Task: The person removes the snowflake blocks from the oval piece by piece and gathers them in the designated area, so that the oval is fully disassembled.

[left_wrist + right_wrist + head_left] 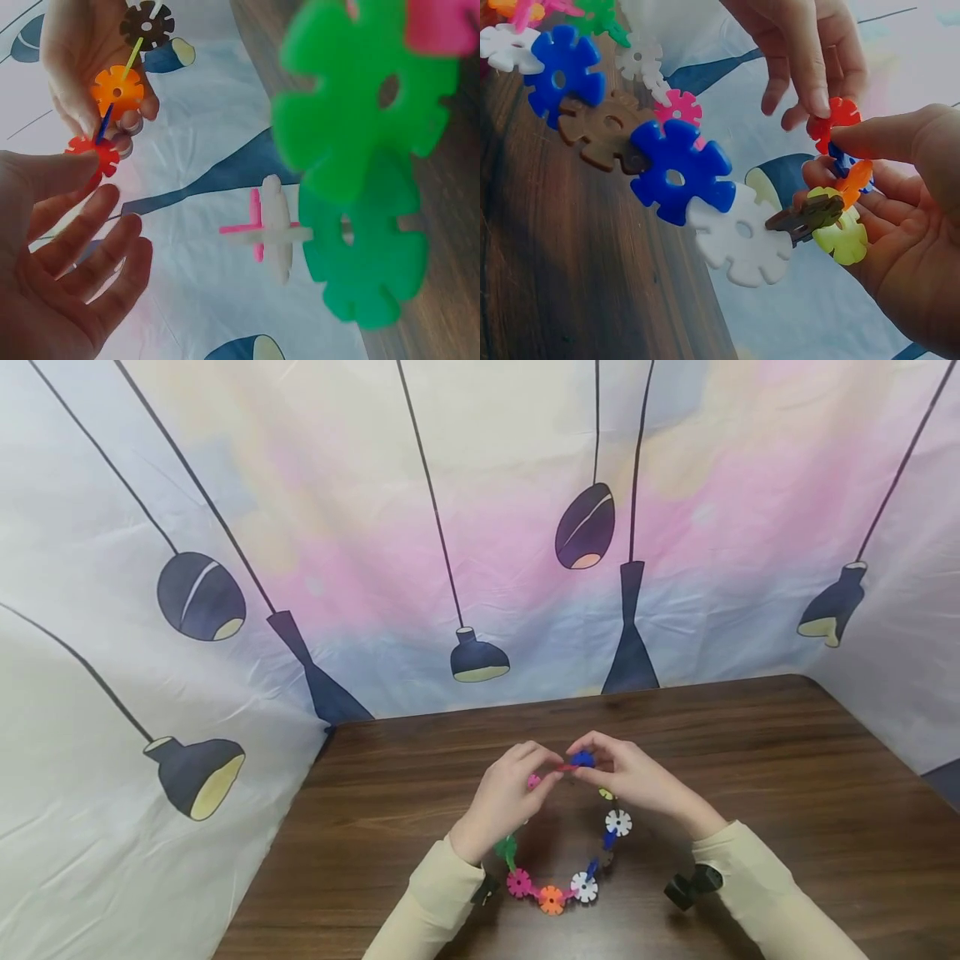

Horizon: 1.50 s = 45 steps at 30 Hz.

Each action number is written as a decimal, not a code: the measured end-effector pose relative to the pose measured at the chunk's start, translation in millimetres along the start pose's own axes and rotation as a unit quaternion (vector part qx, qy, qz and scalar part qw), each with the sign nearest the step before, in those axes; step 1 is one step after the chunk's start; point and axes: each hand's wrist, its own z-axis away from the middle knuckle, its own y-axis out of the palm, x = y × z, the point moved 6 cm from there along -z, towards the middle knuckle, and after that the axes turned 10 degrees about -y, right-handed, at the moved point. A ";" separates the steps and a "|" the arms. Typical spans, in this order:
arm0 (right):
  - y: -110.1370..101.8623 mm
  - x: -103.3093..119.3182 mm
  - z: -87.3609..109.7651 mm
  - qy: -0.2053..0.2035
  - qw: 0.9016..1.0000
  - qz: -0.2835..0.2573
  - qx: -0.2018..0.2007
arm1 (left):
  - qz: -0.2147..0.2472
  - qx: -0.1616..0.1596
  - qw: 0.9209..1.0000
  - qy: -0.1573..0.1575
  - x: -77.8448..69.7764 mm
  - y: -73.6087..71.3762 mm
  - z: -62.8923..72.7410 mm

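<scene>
My left hand (506,789) pinches a red notched plastic disc (105,156) between thumb and fingers; its other fingers are spread. Facing it, my right hand (637,777) holds the blue disc (841,160) slotted to the red one, its thumb near their joint. An orange disc (856,182), a brown disc (806,217) and a yellow-green disc (841,238) follow by my right palm. From there the linked discs curve down through a white disc (618,822) and round to green discs (364,247). A pink disc (679,109) stands apart from the red one at the other end.
The dark wood-grain table (390,827) lies beneath the chain. Behind it hangs a pale cloth (510,543) printed with lamps. A black wrist device (693,887) sits by my right sleeve, low over the table.
</scene>
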 end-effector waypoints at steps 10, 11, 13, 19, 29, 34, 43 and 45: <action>4.5 -1.3 -2.5 -0.012 0.997 0.067 -0.024 | -0.002 -0.040 0.999 0.004 4.6 -3.8 2.2; 5.0 -1.6 -2.7 -0.016 0.997 0.075 -0.027 | -0.004 -0.041 0.999 0.001 5.6 -4.4 2.3; 5.6 -1.6 -3.0 -0.023 0.995 0.089 -0.034 | -0.006 -0.042 0.999 -0.002 7.1 -5.4 2.3; 8.8 3.0 -4.4 -0.065 0.991 0.116 -0.028 | -0.025 -0.026 0.999 -0.001 7.9 -6.4 2.1; 14.9 6.2 -1.9 -0.087 0.986 0.138 0.019 | -0.138 0.012 0.987 0.077 0.3 -1.3 6.4; 17.5 3.0 -0.3 -0.078 0.988 0.125 0.039 | -0.170 0.017 0.980 0.103 -1.9 2.2 10.0; 17.3 1.8 0.4 -0.081 0.989 0.119 0.045 | -0.179 -0.027 0.971 0.155 -4.9 0.5 14.1; 17.2 2.0 0.0 -0.082 0.989 0.113 0.046 | -0.173 -0.028 0.972 0.155 -3.6 -0.2 14.1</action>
